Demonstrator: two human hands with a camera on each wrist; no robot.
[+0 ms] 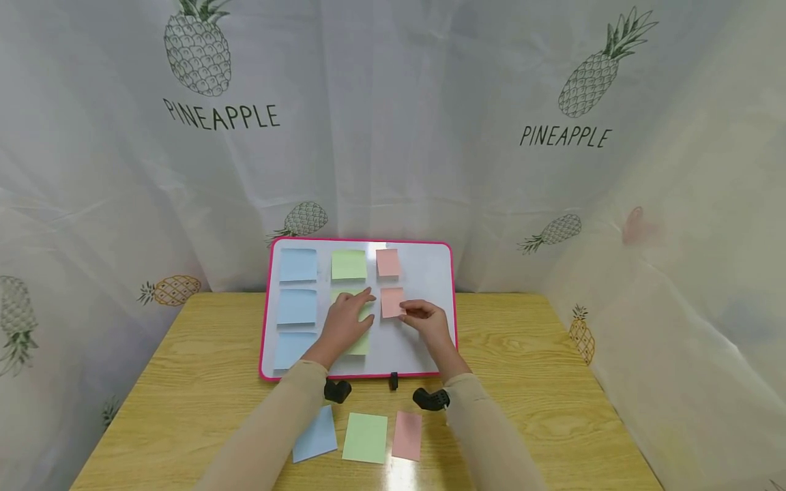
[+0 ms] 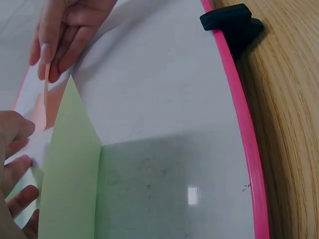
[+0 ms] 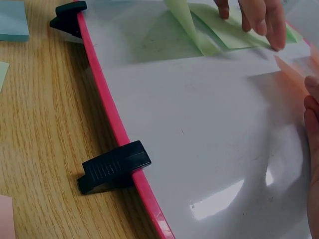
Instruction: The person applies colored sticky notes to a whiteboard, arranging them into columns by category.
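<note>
A whiteboard (image 1: pixel 417 348) with a pink frame bears blue, green and pink sticky notes in columns. My right hand (image 1: pixel 430 327) pinches the lower edge of the second pink sticky note (image 1: pixel 391 301), which stands out from the board in the left wrist view. Above it is another pink sticky note (image 1: pixel 387 262). Holding nothing, my left hand (image 1: pixel 346 320) spreads its fingers over the green column, its fingertips left of the pinched note. It partly hides the middle green note. The lowest green sticky note (image 2: pixel 75 169) curls up from the board below that hand.
On the wooden table (image 1: pixel 510 382), a blue pad (image 1: pixel 316 435), a green pad (image 1: pixel 365 438) and a pink pad (image 1: pixel 407 435) lie before the board. Black clips (image 3: pixel 117 167) grip its near edge. A pineapple-print curtain (image 1: pixel 393 136) hangs behind.
</note>
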